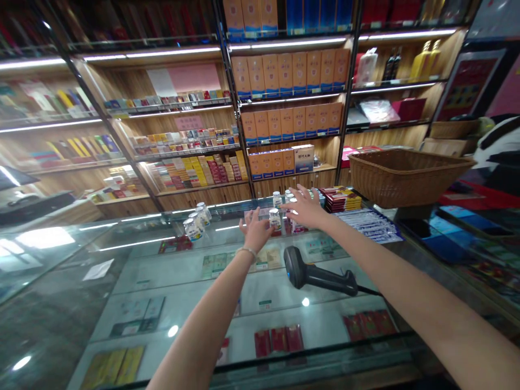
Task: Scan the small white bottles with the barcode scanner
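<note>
Over a shop's glass tabletop (pixel 122 260), both your arms are stretched toward a cluster of small white bottles (pixel 285 196) at its far edge, at 12 o'clock. Your left hand (pixel 255 230) is open, fingers fanned upward, just beside one bottle (pixel 275 219) that stands upright at its 3 o'clock; whether the thumb touches it cannot be told. Your right hand (pixel 305 208) is spread wide, palm down, over the rest of the cluster, gripping nothing. The step looks like a reach that has arrived, with no grasp made. Closing on that near bottle would call for narrowing the left fingers around it without knocking its neighbours. More bottles (pixel 195 222) stand at 9 o'clock, a scanner (pixel 317 273) lies at 5 o'clock, and a basket (pixel 406 176) sits at 2 o'clock.
</note>
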The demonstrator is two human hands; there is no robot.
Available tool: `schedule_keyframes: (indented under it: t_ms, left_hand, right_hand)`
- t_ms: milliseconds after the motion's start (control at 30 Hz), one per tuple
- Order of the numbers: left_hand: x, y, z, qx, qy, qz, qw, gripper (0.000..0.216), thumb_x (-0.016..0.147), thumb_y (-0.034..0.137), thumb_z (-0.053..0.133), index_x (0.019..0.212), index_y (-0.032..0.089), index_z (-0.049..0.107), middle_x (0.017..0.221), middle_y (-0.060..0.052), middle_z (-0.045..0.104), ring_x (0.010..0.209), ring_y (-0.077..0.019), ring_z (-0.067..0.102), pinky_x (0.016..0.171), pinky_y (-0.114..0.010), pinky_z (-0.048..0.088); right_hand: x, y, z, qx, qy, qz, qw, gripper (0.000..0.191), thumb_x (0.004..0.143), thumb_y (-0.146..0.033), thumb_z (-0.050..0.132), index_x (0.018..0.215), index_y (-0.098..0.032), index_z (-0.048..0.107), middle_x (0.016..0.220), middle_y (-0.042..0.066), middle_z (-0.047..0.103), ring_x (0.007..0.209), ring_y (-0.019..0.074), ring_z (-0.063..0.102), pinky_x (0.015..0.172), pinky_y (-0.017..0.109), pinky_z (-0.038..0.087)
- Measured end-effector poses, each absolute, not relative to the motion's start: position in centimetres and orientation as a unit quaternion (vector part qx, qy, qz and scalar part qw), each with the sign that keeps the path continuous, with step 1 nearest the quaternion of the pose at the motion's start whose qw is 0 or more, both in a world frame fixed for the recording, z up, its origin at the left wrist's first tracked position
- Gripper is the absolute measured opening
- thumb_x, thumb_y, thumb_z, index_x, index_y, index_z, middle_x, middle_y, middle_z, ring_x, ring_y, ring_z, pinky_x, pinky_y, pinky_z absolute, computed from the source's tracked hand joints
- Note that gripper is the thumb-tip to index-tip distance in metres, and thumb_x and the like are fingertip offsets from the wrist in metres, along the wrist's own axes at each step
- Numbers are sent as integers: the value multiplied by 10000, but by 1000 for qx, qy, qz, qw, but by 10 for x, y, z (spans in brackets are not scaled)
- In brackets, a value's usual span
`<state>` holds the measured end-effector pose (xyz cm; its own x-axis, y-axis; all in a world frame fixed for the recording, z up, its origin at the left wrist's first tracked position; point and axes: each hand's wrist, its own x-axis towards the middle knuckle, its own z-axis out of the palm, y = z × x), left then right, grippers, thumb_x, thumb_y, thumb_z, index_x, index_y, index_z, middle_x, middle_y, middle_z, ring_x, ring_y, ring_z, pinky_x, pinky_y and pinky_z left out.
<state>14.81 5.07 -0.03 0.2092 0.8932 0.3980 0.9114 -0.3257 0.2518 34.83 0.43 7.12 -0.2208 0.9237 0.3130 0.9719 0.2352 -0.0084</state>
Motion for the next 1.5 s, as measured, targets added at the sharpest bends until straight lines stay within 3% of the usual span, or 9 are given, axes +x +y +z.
schedule_keyframes:
  t_ms: [300,633,1000,1500]
  left_hand:
    - [168,87,-4,-774,-582,-251,8,244,852,398,710,1048,296,811,1658,-92,383,1535,-356,275,1218,-685,128]
    - [177,111,-10,-776,-579,-246,36,218,866,459,695,1016,347,807,1657,-41,386,1528,-349,280,1202,-694,188]
    - [179,114,-15,-756,-593,-269,68,247,889,463,669,1000,277,788,1608,-98,450,1507,-337,320,1206,-663,209]
    - [180,115,-13,-745,-607,-274,30,137,849,372,725,931,279,786,1613,-88,440,1515,-337,308,1199,-668,224]
  right_hand:
    - [350,44,80,-628,-769,-75,90,417,1000,-431,514,1405,-436,615,1713,65,249,1572,357,136,1191,689,93]
    - [343,74,80,-631,-770,-64,67,422,1021,-372,419,1368,-456,643,1711,45,262,1575,342,142,1197,699,66]
    - [343,87,89,-643,-764,-41,29,541,973,-210,440,1403,-500,592,1725,-35,226,1595,328,83,1214,704,28]
    - [348,103,86,-640,-767,-34,31,484,1012,-274,409,1398,-498,596,1727,-13,222,1597,333,54,1209,703,12]
